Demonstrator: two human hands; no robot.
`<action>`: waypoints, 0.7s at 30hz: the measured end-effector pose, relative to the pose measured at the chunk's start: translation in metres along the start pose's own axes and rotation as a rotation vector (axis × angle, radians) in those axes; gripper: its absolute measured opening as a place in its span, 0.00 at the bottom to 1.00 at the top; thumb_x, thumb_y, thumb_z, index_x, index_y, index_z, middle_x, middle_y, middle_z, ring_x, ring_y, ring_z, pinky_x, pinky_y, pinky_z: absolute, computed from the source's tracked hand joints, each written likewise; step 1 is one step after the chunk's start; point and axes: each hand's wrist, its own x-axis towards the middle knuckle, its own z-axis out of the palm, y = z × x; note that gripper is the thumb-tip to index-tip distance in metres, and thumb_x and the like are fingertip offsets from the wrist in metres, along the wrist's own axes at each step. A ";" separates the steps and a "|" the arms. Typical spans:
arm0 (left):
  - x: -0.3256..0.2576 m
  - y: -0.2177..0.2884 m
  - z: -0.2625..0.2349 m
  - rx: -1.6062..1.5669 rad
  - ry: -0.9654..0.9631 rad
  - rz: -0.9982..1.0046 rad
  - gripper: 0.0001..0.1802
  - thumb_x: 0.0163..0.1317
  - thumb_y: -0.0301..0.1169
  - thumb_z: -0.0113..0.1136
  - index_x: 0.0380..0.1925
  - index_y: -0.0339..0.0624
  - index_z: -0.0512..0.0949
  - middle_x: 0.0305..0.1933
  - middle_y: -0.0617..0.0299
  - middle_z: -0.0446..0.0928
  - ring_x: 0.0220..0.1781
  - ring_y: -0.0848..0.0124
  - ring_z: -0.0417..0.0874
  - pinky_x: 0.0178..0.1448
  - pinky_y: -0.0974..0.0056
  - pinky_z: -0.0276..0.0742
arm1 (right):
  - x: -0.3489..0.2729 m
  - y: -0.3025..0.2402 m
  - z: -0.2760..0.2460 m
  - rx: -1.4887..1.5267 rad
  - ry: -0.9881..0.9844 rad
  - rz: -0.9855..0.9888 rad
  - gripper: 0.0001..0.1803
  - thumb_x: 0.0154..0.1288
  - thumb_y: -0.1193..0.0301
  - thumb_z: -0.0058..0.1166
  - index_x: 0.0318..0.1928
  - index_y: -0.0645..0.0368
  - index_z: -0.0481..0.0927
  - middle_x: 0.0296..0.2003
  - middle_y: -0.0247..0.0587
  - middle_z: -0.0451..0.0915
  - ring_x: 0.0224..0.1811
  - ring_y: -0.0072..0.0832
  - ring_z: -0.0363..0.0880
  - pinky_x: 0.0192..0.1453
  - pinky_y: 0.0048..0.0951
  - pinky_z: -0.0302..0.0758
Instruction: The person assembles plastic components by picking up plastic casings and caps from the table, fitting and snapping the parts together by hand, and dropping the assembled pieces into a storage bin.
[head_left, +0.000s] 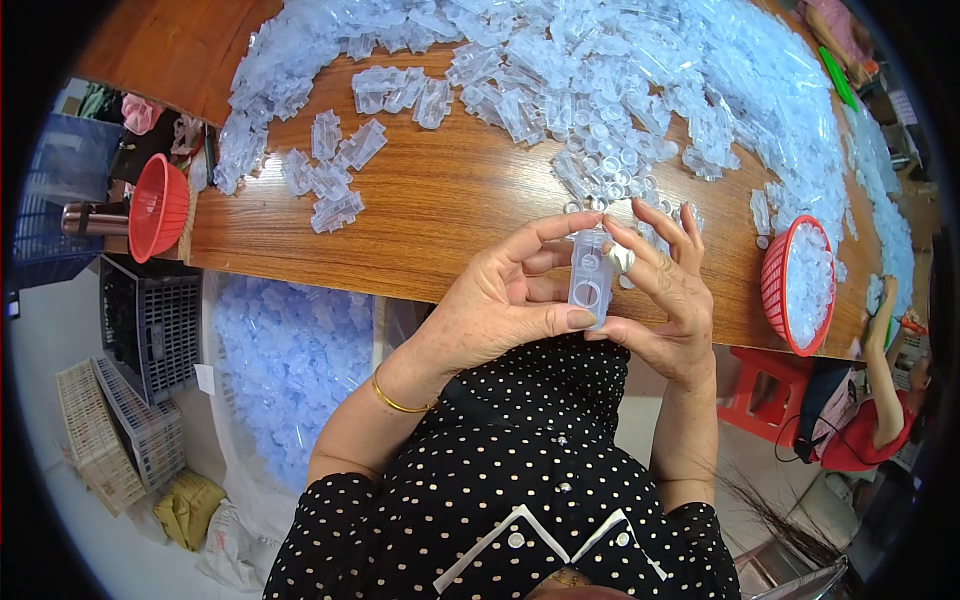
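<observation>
Between both hands, just past the table's near edge, is a small clear plastic case (589,272) with round openings in its face. My left hand (490,298) grips it from the left, thumb near its lower end and index finger at its top. From the other side my right hand (668,300) closes on it with the thumb at the bottom and a finger at the upper end. White tape (621,260) wraps one right finger. Beyond the fingertips lie several small clear round caps (612,165), partly hidden by my hands.
Large heaps of clear plastic pieces (560,60) cover the far side of the wooden table (420,200). A red basket (775,285) of pieces stands right, another red basket (150,210) left. A big bin of pieces (295,370) sits below the edge. A co-worker (880,430) is at right.
</observation>
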 end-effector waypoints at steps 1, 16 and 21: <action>-0.001 0.001 -0.003 -0.010 -0.001 0.004 0.48 0.69 0.18 0.78 0.86 0.42 0.64 0.76 0.46 0.79 0.73 0.60 0.87 0.75 0.54 0.88 | 0.002 -0.002 0.002 -0.005 -0.009 0.000 0.41 0.53 0.43 0.81 0.65 0.49 0.92 0.72 0.34 0.87 0.84 0.48 0.74 0.94 0.64 0.41; -0.026 0.014 -0.028 -0.023 -0.017 0.041 0.49 0.74 0.18 0.72 0.90 0.42 0.58 0.79 0.46 0.77 0.74 0.62 0.85 0.76 0.56 0.87 | 0.024 -0.031 0.031 -0.175 0.010 -0.043 0.36 0.54 0.47 0.82 0.62 0.47 0.92 0.71 0.31 0.88 0.81 0.44 0.76 0.94 0.62 0.44; -0.033 0.004 -0.031 0.337 0.132 0.132 0.45 0.80 0.22 0.66 0.90 0.39 0.55 0.78 0.41 0.78 0.72 0.58 0.87 0.78 0.55 0.84 | 0.018 -0.029 0.072 -0.263 0.108 -0.035 0.33 0.57 0.51 0.82 0.61 0.49 0.91 0.68 0.30 0.89 0.77 0.39 0.80 0.93 0.64 0.43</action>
